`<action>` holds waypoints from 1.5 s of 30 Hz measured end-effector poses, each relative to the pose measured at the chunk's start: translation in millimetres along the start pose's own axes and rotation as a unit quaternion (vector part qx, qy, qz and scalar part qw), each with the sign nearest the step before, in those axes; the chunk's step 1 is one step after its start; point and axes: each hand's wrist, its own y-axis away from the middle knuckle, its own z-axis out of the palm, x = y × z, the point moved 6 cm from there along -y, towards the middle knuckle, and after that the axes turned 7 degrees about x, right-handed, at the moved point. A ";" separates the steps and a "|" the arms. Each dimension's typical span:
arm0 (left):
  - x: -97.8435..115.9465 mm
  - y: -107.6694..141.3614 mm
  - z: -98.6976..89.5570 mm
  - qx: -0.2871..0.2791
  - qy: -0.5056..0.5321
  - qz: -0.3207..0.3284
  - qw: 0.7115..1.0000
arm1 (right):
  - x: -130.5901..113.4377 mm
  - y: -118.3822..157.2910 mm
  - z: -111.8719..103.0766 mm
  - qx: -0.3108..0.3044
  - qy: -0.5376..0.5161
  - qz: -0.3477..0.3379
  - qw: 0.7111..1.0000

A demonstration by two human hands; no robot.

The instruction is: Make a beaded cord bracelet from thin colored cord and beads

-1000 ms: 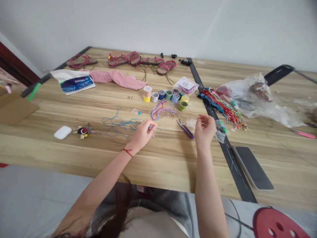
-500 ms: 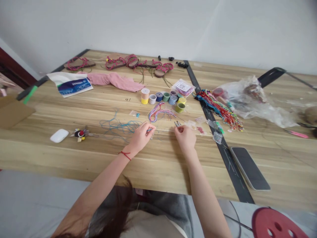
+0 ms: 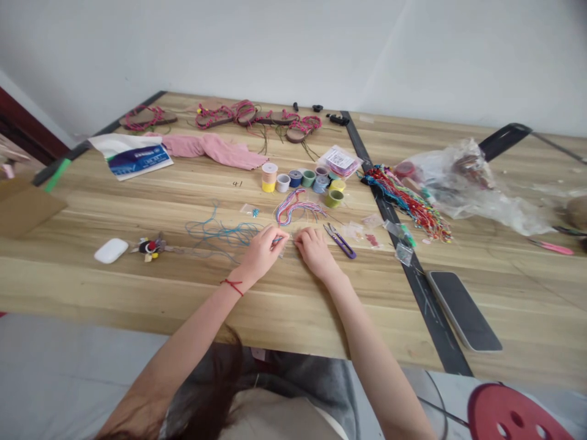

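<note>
My left hand (image 3: pixel 268 245) is closed in a pinch on the blue cords (image 3: pixel 224 232), whose loose ends spread over the table to its left. Just right of it, my right hand (image 3: pixel 313 247) rests on the tabletop with its fingertips together; whatever they grip is too small to make out. Purple thread snips (image 3: pixel 340 241) lie beside my right hand, touching nothing. Behind both hands is a bundle of pink, white and purple cords (image 3: pixel 293 209). A small bag with blue beads (image 3: pixel 251 211) lies behind my left hand.
Thread spools (image 3: pixel 308 178) stand behind the cords. Small bead bags (image 3: pixel 403 254), colourful braided strings (image 3: pixel 408 198) and a phone (image 3: pixel 464 311) are at the right. A white case (image 3: pixel 111 250) and a keychain (image 3: pixel 151 247) lie left. Sandals (image 3: pixel 215 116) and pink cloth (image 3: pixel 211 150) are farther back.
My right hand has let go of the purple snips, which now lie on the table, and has moved left, close to my left hand. My left hand has stayed in place.
</note>
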 end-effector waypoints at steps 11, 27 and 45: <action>2.0 -1.3 -1.5 -0.003 0.009 -0.005 1.000 | 3.7 1.4 -5.8 0.052 -0.091 0.031 0.994; 4.8 -1.5 -1.8 -0.006 -0.004 0.000 1.000 | 0.2 6.6 -0.1 0.006 0.087 0.020 0.996; 5.9 -1.7 -0.7 -0.011 -0.010 0.008 1.000 | -7.2 1.9 -2.2 -0.056 0.086 0.034 0.994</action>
